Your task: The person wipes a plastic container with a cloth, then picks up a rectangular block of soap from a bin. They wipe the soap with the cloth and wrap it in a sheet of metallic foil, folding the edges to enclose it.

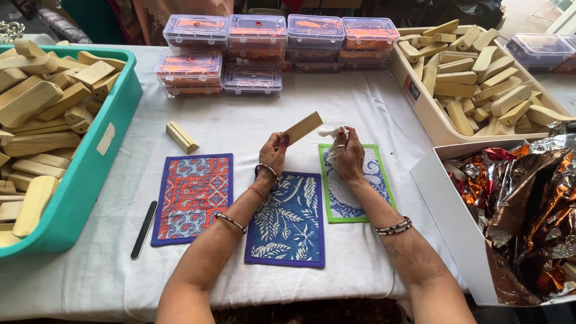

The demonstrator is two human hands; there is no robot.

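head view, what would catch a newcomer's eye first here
Three bright patterned mats lie mid-table, and above them the left hand holds a wooden block near the right hand with its small white piece. At the right edge, a box of crinkled copper foil shines.

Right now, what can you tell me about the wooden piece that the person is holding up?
The wooden piece is a flat, pale strip that looks like bare light wood, with straight edges and squared ends. It is tilted, its far end raised toward the right. The left hand pinches its lower end, and the right hand, holding something small and white, is close beside its upper end. It is held in the air above the white tablecloth, over the patterned mats.
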